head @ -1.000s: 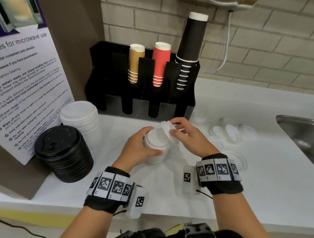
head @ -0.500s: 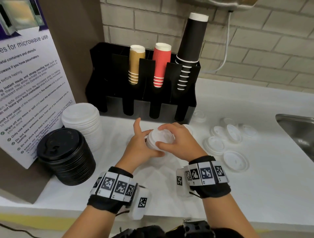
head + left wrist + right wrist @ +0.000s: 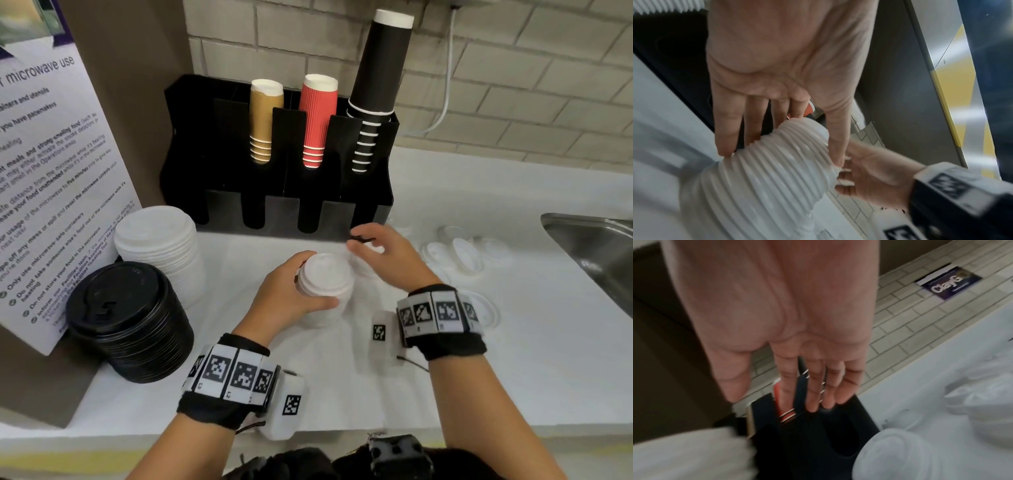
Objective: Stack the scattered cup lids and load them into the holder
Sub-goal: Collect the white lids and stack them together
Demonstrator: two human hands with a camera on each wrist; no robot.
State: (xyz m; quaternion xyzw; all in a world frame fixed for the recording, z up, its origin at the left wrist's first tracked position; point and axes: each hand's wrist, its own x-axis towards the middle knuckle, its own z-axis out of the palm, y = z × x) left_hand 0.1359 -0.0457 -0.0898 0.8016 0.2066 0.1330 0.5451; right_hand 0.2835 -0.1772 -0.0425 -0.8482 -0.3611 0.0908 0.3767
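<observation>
A small stack of white cup lids stands on the white counter in front of the black holder. My left hand grips this stack from the left, thumb and fingers round its ribbed side. My right hand hovers open just right of the stack, fingers straight, holding nothing. Under its palm lies a loose white lid. More loose white lids are scattered to the right, and one lies near my right wrist.
A tall stack of white lids and a stack of black lids stand at the left beside a microwave notice. Brown, red and black cups fill the holder's back slots. A steel sink lies at right.
My right hand set a lid on the held stack, then let go and moved right toward the loose lids. My left hand kept its hold on the stack.
</observation>
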